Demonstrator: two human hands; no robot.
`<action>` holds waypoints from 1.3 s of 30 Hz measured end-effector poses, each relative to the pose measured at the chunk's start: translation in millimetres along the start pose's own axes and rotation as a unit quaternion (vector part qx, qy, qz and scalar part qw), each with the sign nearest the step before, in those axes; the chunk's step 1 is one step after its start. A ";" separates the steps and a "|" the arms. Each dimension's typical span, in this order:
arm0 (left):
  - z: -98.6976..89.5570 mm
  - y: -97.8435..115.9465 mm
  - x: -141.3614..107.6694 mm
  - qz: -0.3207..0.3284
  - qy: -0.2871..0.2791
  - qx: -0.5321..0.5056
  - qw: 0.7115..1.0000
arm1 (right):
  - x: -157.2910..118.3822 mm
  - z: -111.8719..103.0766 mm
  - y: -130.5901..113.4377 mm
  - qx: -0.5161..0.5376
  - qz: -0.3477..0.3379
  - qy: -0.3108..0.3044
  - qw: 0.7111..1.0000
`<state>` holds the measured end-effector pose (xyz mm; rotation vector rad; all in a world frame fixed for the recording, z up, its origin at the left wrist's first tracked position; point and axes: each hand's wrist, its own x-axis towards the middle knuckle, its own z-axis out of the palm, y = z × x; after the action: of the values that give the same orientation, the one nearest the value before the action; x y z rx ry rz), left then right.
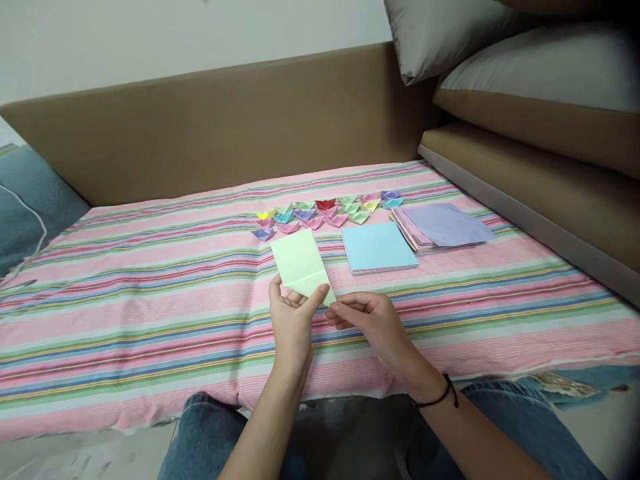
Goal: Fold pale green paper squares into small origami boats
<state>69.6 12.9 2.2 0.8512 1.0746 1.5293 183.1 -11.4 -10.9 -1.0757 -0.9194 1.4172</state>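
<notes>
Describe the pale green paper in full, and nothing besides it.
The pale green paper is an oblong piece, matte and thin-looking, with a crease across it near the end closest to the person. It slants in view, its far end leaning left. The left hand grips its near part, thumb on top, fingers underneath; the right hand has its fingertips at the near right corner. It lies left of the light blue stack. Its underside is hidden.

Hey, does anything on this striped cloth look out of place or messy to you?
Only one thing stands out: the purple-topped paper pile on the right is askew. Its sheets stick out unevenly, most clearly along the left side, while the blue-topped stack beside it is squared up neatly.
</notes>
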 end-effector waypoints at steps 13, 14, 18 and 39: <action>-4.9 -1.4 1.7 0.015 0.000 -0.006 1.000 | -1.5 -1.4 -0.8 0.022 0.020 -0.013 0.999; -5.9 -1.3 1.8 0.015 -0.001 -0.006 1.000 | -1.5 -1.9 -1.7 0.027 0.025 -0.015 0.999; -8.2 -0.4 0.9 0.006 -0.008 0.002 1.000 | -1.4 -4.1 -3.4 -0.010 0.036 -0.044 0.998; -9.7 -2.9 -0.9 -0.003 0.004 0.004 1.000 | -2.7 -4.2 2.0 -0.071 0.032 -0.051 0.996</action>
<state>61.9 10.2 -3.8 0.8488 1.0886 1.5256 186.6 -14.4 -13.8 -1.1552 -1.0798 1.4888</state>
